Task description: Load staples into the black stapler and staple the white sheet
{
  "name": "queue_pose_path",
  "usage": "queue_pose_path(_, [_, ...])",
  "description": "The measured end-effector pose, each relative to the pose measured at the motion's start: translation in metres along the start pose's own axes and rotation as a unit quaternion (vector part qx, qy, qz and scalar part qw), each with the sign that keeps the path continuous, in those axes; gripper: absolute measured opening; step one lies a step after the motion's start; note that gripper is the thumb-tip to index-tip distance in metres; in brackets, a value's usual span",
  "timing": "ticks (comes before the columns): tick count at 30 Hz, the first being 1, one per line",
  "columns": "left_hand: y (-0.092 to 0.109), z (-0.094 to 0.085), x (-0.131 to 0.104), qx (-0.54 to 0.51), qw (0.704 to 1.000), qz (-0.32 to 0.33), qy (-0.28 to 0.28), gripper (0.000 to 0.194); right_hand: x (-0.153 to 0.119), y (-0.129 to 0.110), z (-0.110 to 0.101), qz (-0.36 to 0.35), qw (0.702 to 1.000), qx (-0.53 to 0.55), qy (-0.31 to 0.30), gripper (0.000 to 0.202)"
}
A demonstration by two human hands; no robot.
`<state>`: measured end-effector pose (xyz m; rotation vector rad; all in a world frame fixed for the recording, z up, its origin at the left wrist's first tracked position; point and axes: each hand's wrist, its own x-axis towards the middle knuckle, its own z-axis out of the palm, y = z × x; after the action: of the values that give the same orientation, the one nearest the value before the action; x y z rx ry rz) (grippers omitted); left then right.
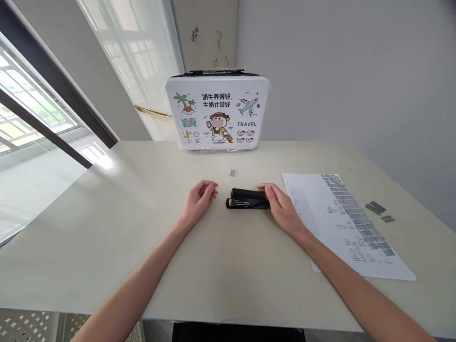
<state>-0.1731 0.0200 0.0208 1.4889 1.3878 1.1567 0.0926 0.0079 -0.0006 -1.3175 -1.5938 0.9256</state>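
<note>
A black stapler [245,199] lies on its base on the table, its top arm raised a little above the base at the left end. My right hand [282,205] is closed around the stapler's right end, where a bit of red shows by the fingers. To the stapler's left, my left hand [200,196] rests on the table with its fingers curled in; nothing shows in them. A small strip of grey staples [232,173] lies just beyond the stapler, touched by neither hand.
Right of the stapler, a sheet of printed paper [306,199] lies partly under my right forearm. More staple strips [375,207] are at the far right of the table [221,266]. A white cartoon-printed case [192,97] stands upright at the back, near the wall.
</note>
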Motion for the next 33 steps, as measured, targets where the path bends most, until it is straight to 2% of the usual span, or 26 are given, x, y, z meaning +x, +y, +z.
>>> queue_pose_path(5, [-0.001,0.001,-0.001,-0.005,1.000,0.000,0.014,0.027,0.001,0.007,0.005,0.020,0.999,0.014,0.020,0.045])
queue_pose_path(11, [-0.006,0.001,-0.001,-0.006,0.997,-0.008,0.072,0.025,0.002,0.001,0.001,0.017,0.999,-0.009,0.025,0.040])
queue_pose_path(16, [-0.006,0.002,-0.002,-0.074,0.995,-0.010,0.069,0.029,-0.002,-0.005,-0.003,-0.027,0.994,-0.088,-0.062,0.038])
queue_pose_path(18, [-0.005,0.005,-0.003,-0.133,0.989,-0.024,0.055,0.031,-0.005,-0.005,-0.001,-0.046,0.989,-0.122,-0.068,0.034])
queue_pose_path(21, [-0.003,0.009,-0.004,-0.263,0.961,-0.075,0.045,0.030,-0.009,-0.004,0.003,-0.111,0.984,-0.141,-0.019,0.022])
queue_pose_path(23, [0.000,0.011,-0.006,-0.351,0.927,-0.127,0.022,0.030,-0.011,-0.004,0.005,-0.200,0.969,-0.144,0.022,0.016])
queue_pose_path(27, [0.007,0.013,-0.010,-0.444,0.866,-0.220,-0.064,0.039,-0.015,-0.009,0.008,-0.377,0.910,-0.167,0.043,0.035])
queue_pose_path(29, [0.009,0.013,-0.012,-0.460,0.852,-0.236,-0.079,0.039,-0.019,-0.013,0.010,-0.413,0.889,-0.194,0.028,0.040])
queue_pose_path(33, [0.010,0.012,-0.014,-0.475,0.841,-0.247,-0.086,0.034,-0.024,-0.018,0.011,-0.425,0.870,-0.251,0.011,0.038])
